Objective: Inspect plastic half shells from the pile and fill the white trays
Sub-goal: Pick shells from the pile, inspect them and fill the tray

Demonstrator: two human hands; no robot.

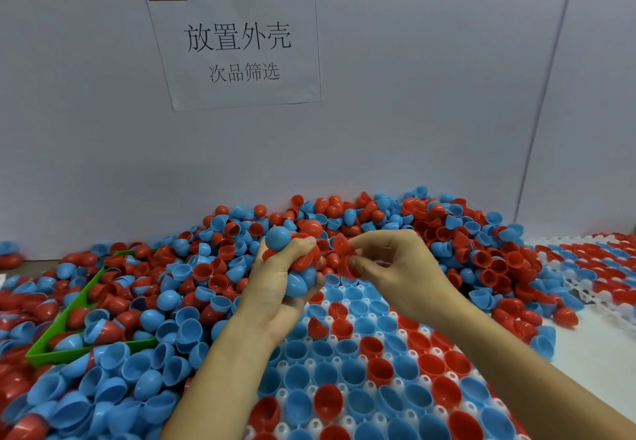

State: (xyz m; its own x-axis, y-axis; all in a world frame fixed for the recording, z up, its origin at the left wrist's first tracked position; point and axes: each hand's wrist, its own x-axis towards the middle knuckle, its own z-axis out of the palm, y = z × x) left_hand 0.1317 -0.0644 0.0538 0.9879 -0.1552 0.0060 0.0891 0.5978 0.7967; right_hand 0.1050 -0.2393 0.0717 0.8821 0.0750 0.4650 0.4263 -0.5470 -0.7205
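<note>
red shell [344, 245] pinched in right-hand fingers [361, 260]

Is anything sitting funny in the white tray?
Yes. One red shell near the top of the white tray lies tipped, dome up, while its neighbours sit open side up like cups.

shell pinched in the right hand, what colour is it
Red; the right hand pinches a red half shell, clearest in the head view.

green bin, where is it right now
In the head view the green bin sits at the lower left, left of the left hand, half buried in the pile of red and blue shells, with shells inside it too.
</note>
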